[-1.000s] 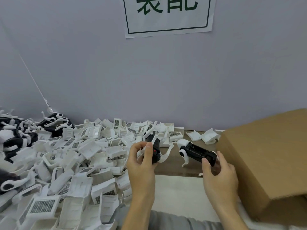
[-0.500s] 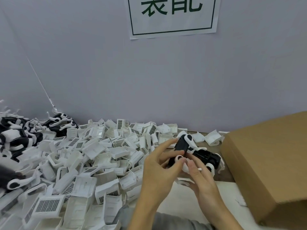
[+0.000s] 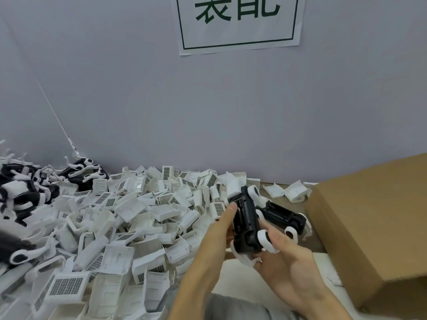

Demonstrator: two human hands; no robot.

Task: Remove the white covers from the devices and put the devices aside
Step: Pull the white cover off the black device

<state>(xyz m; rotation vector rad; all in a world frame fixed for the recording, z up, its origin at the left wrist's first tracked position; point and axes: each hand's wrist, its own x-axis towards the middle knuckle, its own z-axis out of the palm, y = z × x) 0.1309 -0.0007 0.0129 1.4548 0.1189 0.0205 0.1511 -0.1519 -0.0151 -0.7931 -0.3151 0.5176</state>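
Holding a black device upright above the table's near edge, a person grips it with both hands: the left hand wraps its left side with the thumb on its face, while the right hand cradles it from below, fingers curled around its white fittings. A second device lies just beyond on the table, beside a cardboard box. White covers pile up at left.

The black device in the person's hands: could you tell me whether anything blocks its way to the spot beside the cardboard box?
Another black device already lies there beside the cardboard box; otherwise nothing visible stands between it and the held device.
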